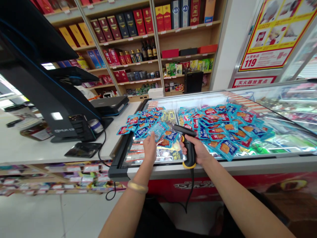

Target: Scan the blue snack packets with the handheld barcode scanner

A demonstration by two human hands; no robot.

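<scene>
Boxed bottles line shelves [128, 40] — a fire-notice poster [279, 36] hangs right.

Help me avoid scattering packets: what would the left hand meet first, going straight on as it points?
The left hand, holding a pale-blue plastic packet, would probably meet the heaped blue-and-red packets first; its height is unclear.

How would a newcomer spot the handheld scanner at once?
Start at the glass-topped freezer. Between the left packet pile and the right packet pile, the right hand grips the handheld scanner over the glass. It's black with yellow trim and a cord hanging from its handle, unlike the flat blue-edged packets.
</scene>
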